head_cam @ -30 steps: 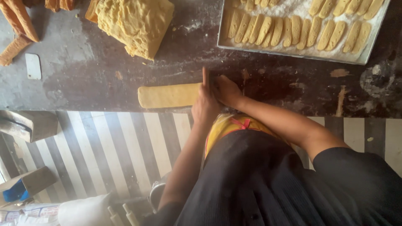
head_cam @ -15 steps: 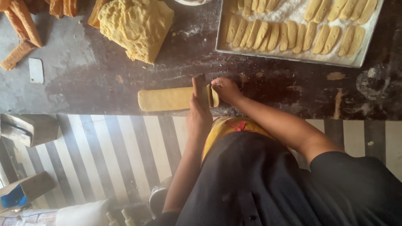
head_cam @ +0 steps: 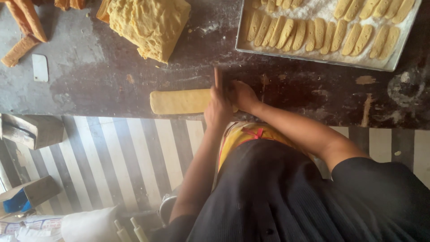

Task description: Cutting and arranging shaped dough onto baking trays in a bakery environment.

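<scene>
Compared with the view 0.5 s ago, the left hand is sitting a little closer to the near edge of the table, its fingers closed around a thin flat blade standing on edge at the right end of the dough strip, while the right hand is staying pressed on that same end, fingers curled down over the dough; whether it is gripping a cut piece cannot be told. The flat yellow dough strip is lying at the center of the frame along the table's near edge. In the upper right of the frame, a metal baking tray dusted with white flour or sugar is holding 2 rows of finger-shaped dough pieces. A large rough block of dough is resting at the upper center, with long baked sticks at the upper left and a small white scraper beside them. The dark, floury worktable is standing above a black-and-white striped floor, where cardboard boxes are sitting at the left.
</scene>
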